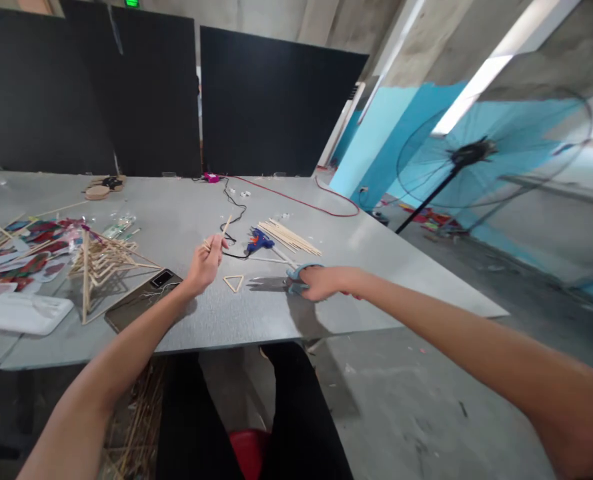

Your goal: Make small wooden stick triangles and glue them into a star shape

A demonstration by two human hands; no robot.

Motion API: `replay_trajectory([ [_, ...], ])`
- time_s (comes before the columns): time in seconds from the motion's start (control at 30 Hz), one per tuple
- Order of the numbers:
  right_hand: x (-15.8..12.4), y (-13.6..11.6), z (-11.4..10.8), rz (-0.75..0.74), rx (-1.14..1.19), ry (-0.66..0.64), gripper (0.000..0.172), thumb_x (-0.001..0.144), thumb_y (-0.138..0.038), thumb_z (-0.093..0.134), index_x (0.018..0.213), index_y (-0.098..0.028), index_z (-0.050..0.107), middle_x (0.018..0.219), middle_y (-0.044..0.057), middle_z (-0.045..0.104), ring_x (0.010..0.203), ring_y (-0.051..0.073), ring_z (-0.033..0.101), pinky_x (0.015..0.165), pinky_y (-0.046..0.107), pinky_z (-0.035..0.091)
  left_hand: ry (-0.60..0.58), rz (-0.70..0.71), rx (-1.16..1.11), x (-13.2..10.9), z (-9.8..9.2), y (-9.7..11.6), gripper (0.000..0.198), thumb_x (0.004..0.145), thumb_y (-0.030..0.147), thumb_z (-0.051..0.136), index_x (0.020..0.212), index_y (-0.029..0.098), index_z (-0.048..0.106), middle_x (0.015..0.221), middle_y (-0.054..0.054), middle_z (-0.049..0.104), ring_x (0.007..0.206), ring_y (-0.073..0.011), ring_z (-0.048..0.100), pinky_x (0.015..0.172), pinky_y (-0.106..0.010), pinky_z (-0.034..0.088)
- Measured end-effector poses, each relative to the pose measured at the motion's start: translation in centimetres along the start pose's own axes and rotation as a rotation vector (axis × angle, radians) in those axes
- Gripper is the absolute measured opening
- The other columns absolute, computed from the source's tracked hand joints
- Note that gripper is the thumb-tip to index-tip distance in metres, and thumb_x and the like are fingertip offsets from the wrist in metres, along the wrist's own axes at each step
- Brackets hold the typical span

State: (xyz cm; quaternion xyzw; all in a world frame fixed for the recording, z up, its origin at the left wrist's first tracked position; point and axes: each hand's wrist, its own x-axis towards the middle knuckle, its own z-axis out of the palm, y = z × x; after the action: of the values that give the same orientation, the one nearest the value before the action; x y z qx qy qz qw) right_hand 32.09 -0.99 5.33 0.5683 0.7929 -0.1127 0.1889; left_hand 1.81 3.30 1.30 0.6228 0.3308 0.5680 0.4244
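Observation:
My left hand [207, 264] is closed around thin wooden sticks [226, 225], raised a little over the table. My right hand [319, 283] grips the blue handles of a pair of scissors [269, 284], whose blades point left. Between my hands a small wooden triangle [233, 283] lies on the grey table [256, 320]. Behind the scissors are a blue glue gun [259, 241] and a pile of loose wooden sticks [291, 237].
At the left stands a stick structure [109, 263] beside a dark board [143, 300] with a phone-like device [162, 278]. Further left are a white tray [23, 313] and colourful packets. A red cable [286, 198] crosses the table's back. A fan [471, 153] stands at the right.

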Motion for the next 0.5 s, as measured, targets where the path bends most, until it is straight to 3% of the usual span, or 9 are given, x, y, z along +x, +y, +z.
replay_trajectory([
  [0.17, 1.4, -0.7, -2.3, -0.085, 0.075, -0.075, 0.017, 0.092, -0.022, 0.063, 0.089, -0.018, 0.079, 0.101, 0.015, 0.08, 0.093, 0.027, 0.072, 0.085, 0.036, 0.052, -0.056, -0.103, -0.014, 0.4, 0.1, -0.3, 0.05, 0.103, 0.068, 0.051, 0.079, 0.024, 0.05, 0.054, 0.01, 0.027, 0.046, -0.0105, 0.021, 0.046, -0.025, 0.016],
  [0.33, 0.6, 0.1, -1.9, -0.086, 0.04, 0.052, 0.036, 0.102, -0.023, 0.046, 0.097, -0.014, 0.08, 0.097, 0.018, 0.079, 0.088, 0.025, 0.069, 0.085, 0.036, 0.047, -0.104, -0.132, 0.044, 0.4, 0.2, -0.7, 0.049, 0.103, 0.067, 0.05, 0.08, 0.024, 0.052, 0.053, 0.009, 0.028, 0.047, -0.0112, 0.021, 0.047, -0.025, 0.017],
  [0.5, -0.6, 0.6, -0.9, -0.052, -0.025, 0.182, 0.04, 0.105, -0.027, 0.045, 0.094, -0.014, 0.081, 0.094, 0.018, 0.079, 0.082, 0.024, 0.069, 0.075, 0.034, 0.041, -0.173, -0.091, 0.083, 0.1, 0.4, -1.1, 0.051, 0.103, 0.069, 0.049, 0.082, 0.023, 0.055, 0.057, 0.007, 0.032, 0.05, -0.0123, 0.027, 0.049, -0.025, 0.022],
])
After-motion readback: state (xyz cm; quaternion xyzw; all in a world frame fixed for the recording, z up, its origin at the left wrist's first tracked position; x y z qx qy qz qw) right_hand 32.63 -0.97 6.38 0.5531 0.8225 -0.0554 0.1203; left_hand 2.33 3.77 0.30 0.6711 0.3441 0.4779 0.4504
